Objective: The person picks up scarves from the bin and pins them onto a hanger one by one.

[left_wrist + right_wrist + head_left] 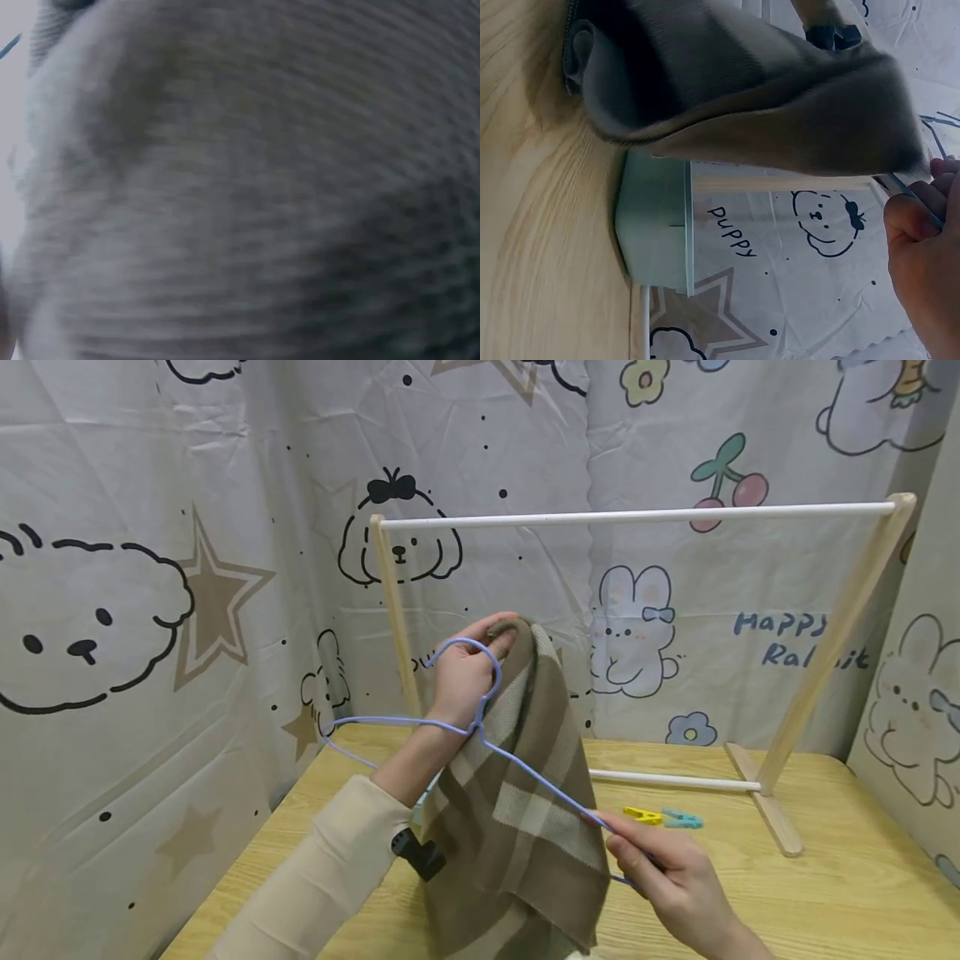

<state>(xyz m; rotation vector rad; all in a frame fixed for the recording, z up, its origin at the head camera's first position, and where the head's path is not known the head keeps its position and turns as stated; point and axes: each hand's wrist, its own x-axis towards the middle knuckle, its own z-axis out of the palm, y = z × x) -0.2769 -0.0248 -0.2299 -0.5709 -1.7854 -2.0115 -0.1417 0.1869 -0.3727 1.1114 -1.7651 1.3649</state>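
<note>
A brown and beige plaid cloth (pixel 547 852), perhaps a scarf, hangs in folds from my left hand (pixel 461 685), which pinches its gathered top. In the left wrist view the cloth (pixel 240 187) fills nearly the whole picture and hides the fingers. Across my left forearm and in front of the cloth lies a light blue hanger (pixel 540 777), its hook over the left wrist area. My right hand (pixel 675 868) grips the hanger's right end between thumb and fingers. In the right wrist view the right hand (pixel 930 255) appears at the edge, beside the hanging cloth (pixel 780 127).
A rack with a white top bar (pixel 637 516) and wooden posts stands behind on the wooden table (pixel 847 827). Yellow (pixel 642 815) and teal (pixel 682 819) clothespins lie near its foot. A pale green box (pixel 656 225) sits on the table, mostly hidden in the head view.
</note>
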